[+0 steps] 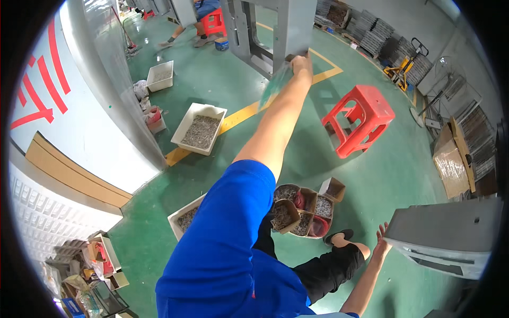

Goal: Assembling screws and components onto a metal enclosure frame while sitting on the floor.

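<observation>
My left arm, in a blue sleeve, reaches up and away. My left hand is closed at the lower corner of an upright grey metal frame. A strip of clear film hangs beside that forearm. At the lower right, my right hand has its fingers apart against the near end of a grey sheet-metal cabinet. The cabinet hides part of its palm side.
A red plastic stool stands ahead. Cardboard boxes of small metal parts sit by my feet. A white tub of parts lies near a yellow floor line. A fan and pallet jack are far right. Another person sits at the back.
</observation>
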{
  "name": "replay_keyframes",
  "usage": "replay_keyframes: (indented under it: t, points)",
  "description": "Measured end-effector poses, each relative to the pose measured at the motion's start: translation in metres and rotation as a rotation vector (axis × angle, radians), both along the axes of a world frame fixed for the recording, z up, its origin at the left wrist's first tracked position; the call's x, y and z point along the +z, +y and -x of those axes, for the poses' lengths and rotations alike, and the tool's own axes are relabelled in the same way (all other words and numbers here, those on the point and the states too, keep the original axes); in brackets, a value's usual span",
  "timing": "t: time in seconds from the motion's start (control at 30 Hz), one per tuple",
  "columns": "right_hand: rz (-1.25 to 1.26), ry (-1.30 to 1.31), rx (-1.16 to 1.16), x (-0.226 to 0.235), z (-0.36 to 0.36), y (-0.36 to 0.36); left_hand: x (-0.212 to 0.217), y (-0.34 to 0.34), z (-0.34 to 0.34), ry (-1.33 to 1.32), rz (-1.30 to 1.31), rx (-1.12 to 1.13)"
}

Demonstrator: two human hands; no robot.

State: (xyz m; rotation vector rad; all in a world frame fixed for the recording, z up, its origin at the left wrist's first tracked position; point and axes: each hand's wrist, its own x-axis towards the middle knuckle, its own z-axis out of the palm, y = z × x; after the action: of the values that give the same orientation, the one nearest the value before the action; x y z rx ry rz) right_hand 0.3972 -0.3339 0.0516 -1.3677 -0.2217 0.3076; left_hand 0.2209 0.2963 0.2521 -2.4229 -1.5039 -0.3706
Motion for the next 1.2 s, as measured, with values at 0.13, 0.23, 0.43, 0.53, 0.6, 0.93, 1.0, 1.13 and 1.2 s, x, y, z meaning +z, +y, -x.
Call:
replay_keyframes:
  t: [0.13, 0.23, 0.43, 0.53, 0.6, 0.93, 1.0, 1.13, 1.2]
  points:
    - [0.125, 0.069, 0.058, -0.001, 0.0, 0.025, 0.0, 0.032, 0.004, -0.138, 0.062, -0.029]
    - [0.182, 0.085, 0.109, 0.001, 0.01, 0.012, 0.003, 0.004, -0.003, -0.018, 0.044, -0.13]
    - [0.129, 0.072, 0.139, -0.003, 0.006, 0.004, 0.001, -0.007, 0.029, -0.09, -0.045, -0.303]
    - [0.104, 0.115, 0.153, -0.007, -0.002, 0.001, 0.001, -0.015, 0.062, -0.144, -0.092, -0.4]
    - [0.069, 0.13, 0.149, -0.001, 0.001, 0.011, 0.007, -0.019, 0.093, -0.026, -0.055, -0.379]
    - [0.051, 0.13, 0.114, 0.009, -0.007, 0.04, -0.009, 0.006, 0.244, 0.138, -0.223, -0.226]
    - [0.126, 0.14, 0.098, 0.008, -0.006, 0.038, -0.008, 0.006, 0.248, 0.146, -0.177, -0.15]
    - [0.13, 0.15, 0.122, 0.005, 0.001, 0.041, -0.016, 0.009, 0.262, 0.068, -0.075, 0.076]
    - [0.13, 0.174, 0.134, 0.005, 0.002, 0.043, -0.016, 0.003, 0.262, -0.051, -0.01, 0.147]
